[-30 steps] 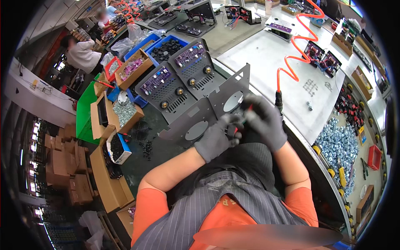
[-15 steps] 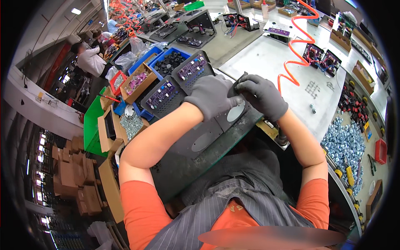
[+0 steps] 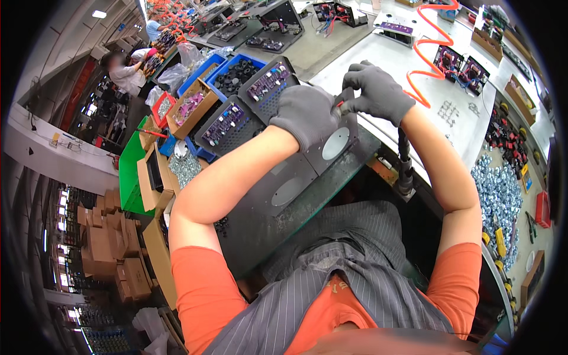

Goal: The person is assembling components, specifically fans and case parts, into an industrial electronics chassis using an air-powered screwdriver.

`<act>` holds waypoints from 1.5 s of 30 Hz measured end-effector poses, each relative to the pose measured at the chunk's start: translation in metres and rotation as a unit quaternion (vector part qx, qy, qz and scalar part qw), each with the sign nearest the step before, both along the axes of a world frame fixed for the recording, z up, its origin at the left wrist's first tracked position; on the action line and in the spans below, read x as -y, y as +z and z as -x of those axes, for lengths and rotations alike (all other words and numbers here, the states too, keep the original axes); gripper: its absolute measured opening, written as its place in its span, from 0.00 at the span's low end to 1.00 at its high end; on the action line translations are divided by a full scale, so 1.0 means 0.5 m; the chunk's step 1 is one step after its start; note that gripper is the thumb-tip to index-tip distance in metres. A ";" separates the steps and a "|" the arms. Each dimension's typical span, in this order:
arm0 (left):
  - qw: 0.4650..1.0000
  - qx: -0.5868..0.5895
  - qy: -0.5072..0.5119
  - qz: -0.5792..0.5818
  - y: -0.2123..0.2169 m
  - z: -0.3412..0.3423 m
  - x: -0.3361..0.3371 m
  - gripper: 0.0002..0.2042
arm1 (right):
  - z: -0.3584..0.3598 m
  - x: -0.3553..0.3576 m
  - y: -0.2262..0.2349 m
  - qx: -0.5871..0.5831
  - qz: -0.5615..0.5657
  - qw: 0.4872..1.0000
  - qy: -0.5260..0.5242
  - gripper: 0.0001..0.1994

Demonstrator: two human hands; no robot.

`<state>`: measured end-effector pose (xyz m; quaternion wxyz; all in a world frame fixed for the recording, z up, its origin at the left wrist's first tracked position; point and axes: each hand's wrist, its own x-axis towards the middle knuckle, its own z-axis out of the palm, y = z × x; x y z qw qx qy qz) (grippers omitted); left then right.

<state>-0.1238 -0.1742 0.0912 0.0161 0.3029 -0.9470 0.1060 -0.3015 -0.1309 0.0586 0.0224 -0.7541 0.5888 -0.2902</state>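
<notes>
Dark metal panels (image 3: 302,171), two side by side, lie flat on the dark bench (image 3: 248,244) in front of the person, a large oval cutout in the near part of each. Head view: purple circuit boards (image 3: 226,125) sit toward their far ends. Left hand (image 3: 307,115), grey-gloved, back upward, above the right-hand panel; fingers curled, tips hidden, so grip cannot be told. Right hand (image 3: 378,92), also gloved, just beside it, fingers bent, thumb toward the left hand. A small dark piece with a red spot (image 3: 339,104) shows between the two; which hand has hold of it is unclear. Beyond the panels, left: blue bin (image 3: 236,77) of black parts, cardboard box (image 3: 195,112) of pink-purple pieces. Right: pale tabletop (image 3: 378,56), coiled orange hose (image 3: 423,44) above it, heap of silvery hardware (image 3: 497,198) farther out.
</notes>
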 end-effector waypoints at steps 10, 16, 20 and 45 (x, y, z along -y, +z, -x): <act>0.778 -0.359 -0.010 -0.515 0.092 -0.123 -0.044 0.32 | -0.144 -0.119 0.008 0.267 0.203 0.939 0.073 0.25; 0.717 -0.463 -0.062 -0.518 0.059 -0.171 -0.085 0.31 | -0.237 -0.118 0.008 0.318 0.181 0.922 0.124 0.20; 0.782 -0.449 -0.085 -0.423 0.082 -0.255 -0.097 0.23 | -0.272 -0.155 -0.026 0.579 0.089 0.792 0.174 0.20; 0.996 -0.078 0.035 -0.030 -0.021 -0.293 -0.109 0.15 | -0.269 -0.084 -0.001 -0.126 0.105 0.986 0.031 0.28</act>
